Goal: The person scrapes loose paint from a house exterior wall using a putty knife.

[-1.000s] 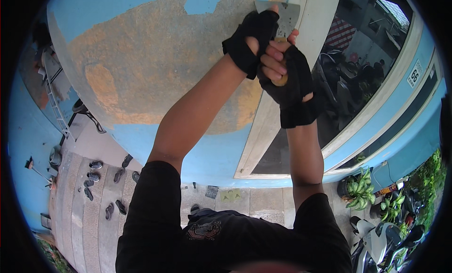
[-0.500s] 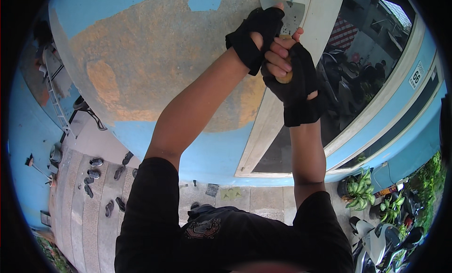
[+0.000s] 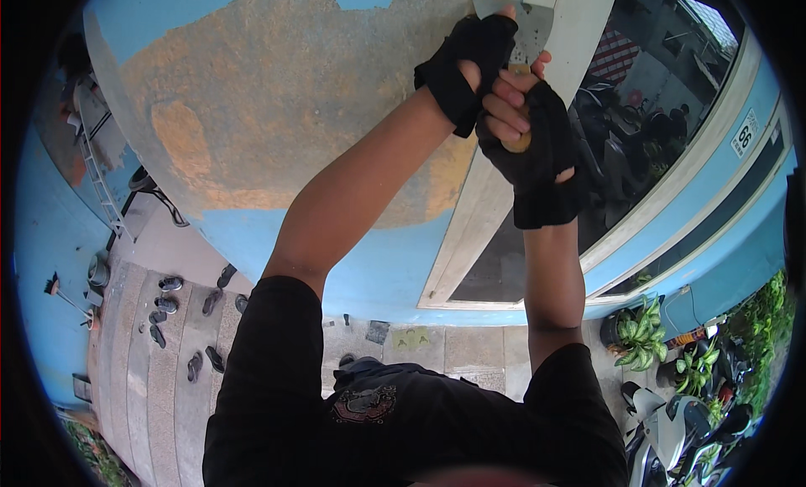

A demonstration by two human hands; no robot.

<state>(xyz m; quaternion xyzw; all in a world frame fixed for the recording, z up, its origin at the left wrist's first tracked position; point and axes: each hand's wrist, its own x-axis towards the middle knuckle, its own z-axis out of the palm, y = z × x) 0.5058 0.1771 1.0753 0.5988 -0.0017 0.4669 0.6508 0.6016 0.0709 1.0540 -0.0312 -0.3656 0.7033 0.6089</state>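
A putty scraper (image 3: 532, 35) with a wide, speckled metal blade and a wooden handle lies against the wall beside a white window frame (image 3: 470, 227). My right hand (image 3: 533, 143), in a black fingerless glove, is wrapped around the handle; its butt end pokes out below the fingers. Just above and to the left, my left hand (image 3: 470, 54), gloved alike, presses on the blade with a fingertip showing on the metal. Most of its fingers are hidden. Around the blade's left side the blue wall (image 3: 378, 273) has a large stripped patch (image 3: 311, 109) of bare grey and orange-brown surface.
Dark window glass (image 3: 621, 126) reflects parked motorbikes on the right. Potted plants (image 3: 642, 332) and a motorbike (image 3: 667, 432) stand lower right. Several shoes (image 3: 195, 367) lie on the tiled floor at left, near a ladder (image 3: 101, 176) and a broom (image 3: 67, 301).
Both hands and the scraper have shifted a little to the right, across the wall's edge and over the window frame. My grip looks the same.
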